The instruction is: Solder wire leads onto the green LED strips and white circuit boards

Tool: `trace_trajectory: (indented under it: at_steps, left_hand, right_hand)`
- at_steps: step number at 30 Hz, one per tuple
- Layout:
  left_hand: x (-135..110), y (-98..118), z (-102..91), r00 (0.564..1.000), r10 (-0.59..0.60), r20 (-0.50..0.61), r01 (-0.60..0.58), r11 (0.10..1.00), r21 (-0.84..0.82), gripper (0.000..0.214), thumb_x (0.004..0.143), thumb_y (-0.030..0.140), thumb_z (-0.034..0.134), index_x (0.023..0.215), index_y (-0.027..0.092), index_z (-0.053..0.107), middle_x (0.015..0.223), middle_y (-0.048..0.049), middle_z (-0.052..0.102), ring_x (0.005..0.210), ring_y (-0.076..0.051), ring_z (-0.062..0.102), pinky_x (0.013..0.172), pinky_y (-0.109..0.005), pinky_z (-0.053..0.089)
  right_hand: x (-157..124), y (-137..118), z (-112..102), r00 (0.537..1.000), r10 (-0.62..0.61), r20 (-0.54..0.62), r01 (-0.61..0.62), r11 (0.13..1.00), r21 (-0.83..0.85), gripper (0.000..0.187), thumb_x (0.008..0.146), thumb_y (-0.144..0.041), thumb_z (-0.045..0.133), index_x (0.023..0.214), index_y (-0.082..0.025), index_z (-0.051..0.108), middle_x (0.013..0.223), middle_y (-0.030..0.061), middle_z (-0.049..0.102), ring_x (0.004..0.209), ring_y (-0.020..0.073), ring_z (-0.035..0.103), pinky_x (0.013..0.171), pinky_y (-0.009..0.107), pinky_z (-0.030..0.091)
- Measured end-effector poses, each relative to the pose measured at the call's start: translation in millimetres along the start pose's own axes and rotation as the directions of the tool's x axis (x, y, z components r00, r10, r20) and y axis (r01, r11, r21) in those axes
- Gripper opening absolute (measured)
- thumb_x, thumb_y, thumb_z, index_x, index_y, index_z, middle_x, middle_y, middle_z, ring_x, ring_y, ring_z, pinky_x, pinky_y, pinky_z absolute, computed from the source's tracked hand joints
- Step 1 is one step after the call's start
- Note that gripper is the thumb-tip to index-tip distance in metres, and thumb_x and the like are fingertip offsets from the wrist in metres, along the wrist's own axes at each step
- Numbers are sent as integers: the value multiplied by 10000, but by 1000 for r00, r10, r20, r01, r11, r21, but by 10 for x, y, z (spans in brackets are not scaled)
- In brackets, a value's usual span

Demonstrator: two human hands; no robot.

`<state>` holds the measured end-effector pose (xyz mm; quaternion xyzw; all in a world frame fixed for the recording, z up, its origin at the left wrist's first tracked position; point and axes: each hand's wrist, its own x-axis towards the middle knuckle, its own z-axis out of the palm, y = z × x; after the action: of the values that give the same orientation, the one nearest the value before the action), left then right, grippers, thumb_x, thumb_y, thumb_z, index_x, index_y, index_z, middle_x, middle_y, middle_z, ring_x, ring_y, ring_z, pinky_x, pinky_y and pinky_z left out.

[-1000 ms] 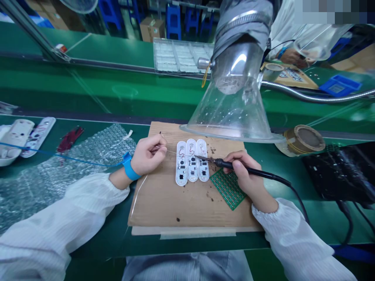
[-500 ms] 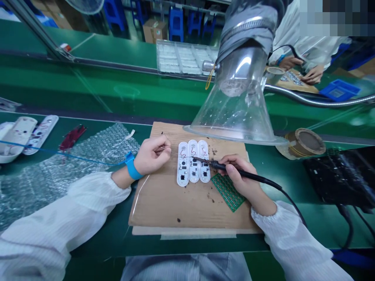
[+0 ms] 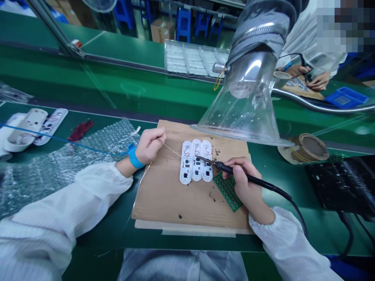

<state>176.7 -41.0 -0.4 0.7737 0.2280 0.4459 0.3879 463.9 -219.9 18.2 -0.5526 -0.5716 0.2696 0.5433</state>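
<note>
Three white elongated circuit boards (image 3: 197, 160) lie side by side on a brown cardboard sheet (image 3: 190, 205), with small red-looped wires on them. My right hand (image 3: 244, 181) is shut on a black soldering iron (image 3: 249, 175), its fine tip touching or just above the middle board. My left hand (image 3: 150, 145) pinches a thin solder wire (image 3: 172, 150) that reaches toward the boards. A blue wrist strap (image 3: 134, 156) circles my left wrist. A green PCB panel (image 3: 227, 191) lies partly under my right hand.
A clear fume hood (image 3: 243, 113) hangs above the boards. Bubble wrap (image 3: 67, 166) and white housings (image 3: 29, 128) lie left. A taped roll (image 3: 304, 148) and black mat (image 3: 342, 183) lie right. Across the bench, a co-worker's hands (image 3: 307, 76) work beyond a tray of white parts (image 3: 193, 58).
The whole view has drifted, so the bench appears shifted right. My left hand has eased back from the boards, showing more solder wire. The iron tip stays over the middle board.
</note>
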Motion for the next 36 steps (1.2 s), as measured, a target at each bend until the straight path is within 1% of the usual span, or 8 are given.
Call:
trace_trajectory:
  at_steps: [3, 8, 12, 17, 23, 27, 33, 36]
  left_hand:
    - [25, 17, -10, 999, 8, 35, -10, 999, 52, 209, 847, 129, 451, 682, 227, 368, 613, 33, 387, 566, -137, 338, 556, -320, 261]
    - [48, 59, 14, 999, 34, 29, -37, 990, 134, 213, 849, 145, 463, 674, 226, 372, 604, 39, 393, 550, -127, 340, 551, -308, 266]
    - [52, 83, 23, 999, 24, 34, -30, 984, 175, 217, 858, 152, 455, 675, 227, 367, 610, 38, 382, 550, -124, 333, 546, -299, 270]
    - [58, 110, 38, 998, 33, 53, -44, 977, 210, 217, 860, 155, 464, 676, 226, 373, 604, 42, 375, 538, -120, 335, 540, -293, 268]
    - [68, 121, 46, 997, 37, 75, -52, 978, 202, 212, 857, 157, 475, 680, 225, 380, 605, 37, 392, 546, -125, 358, 550, -292, 279]
    - [68, 119, 31, 999, 9, 44, -16, 985, 172, 223, 861, 171, 475, 672, 226, 371, 608, 36, 374, 550, -127, 332, 551, -299, 266]
    - [75, 98, 34, 1000, -8, 4, 7, 991, 135, 245, 866, 179, 462, 657, 228, 345, 606, 36, 352, 558, -129, 313, 563, -312, 250]
    - [77, 85, 43, 1000, 5, 7, -6, 991, 131, 244, 855, 167, 462, 655, 228, 338, 605, 38, 336, 560, -128, 302, 562, -313, 243]
  right_hand:
    - [-18, 25, -9, 999, 15, 30, -15, 1000, -14, 211, 1093, -458, 640, 1037, -275, 730, 804, -2, 736, 650, 143, 718, 598, 235, 599]
    - [-90, 97, -33, 987, 88, 136, -78, 994, -82, 171, 1090, -439, 651, 1133, -294, 730, 952, 18, 763, 770, 164, 770, 674, 258, 633]
    - [-120, 153, -38, 979, 134, 150, -119, 987, -103, 175, 1096, -441, 639, 1164, -297, 710, 969, 22, 755, 799, 178, 771, 710, 288, 634]
    - [-130, 183, -40, 974, 134, 185, -110, 985, -136, 204, 1096, -462, 632, 1195, -296, 698, 997, 30, 759, 833, 198, 772, 735, 319, 632]
    - [-112, 153, -21, 976, 132, 174, -105, 983, -153, 241, 1091, -492, 628, 1168, -280, 712, 985, 40, 771, 822, 200, 773, 723, 318, 628]
    - [-79, 99, -12, 982, 116, 151, -91, 982, -165, 240, 1081, -501, 643, 1127, -283, 732, 919, 28, 774, 750, 193, 761, 687, 316, 625]
    - [-50, -20, 34, 998, 54, 45, -50, 996, -69, 288, 1066, -544, 638, 1038, -273, 733, 811, 30, 744, 656, 207, 728, 594, 331, 623]
    - [-71, -50, 72, 996, 60, 62, -52, 990, -128, 271, 1074, -527, 632, 1054, -274, 728, 802, 22, 739, 676, 202, 728, 612, 321, 611]
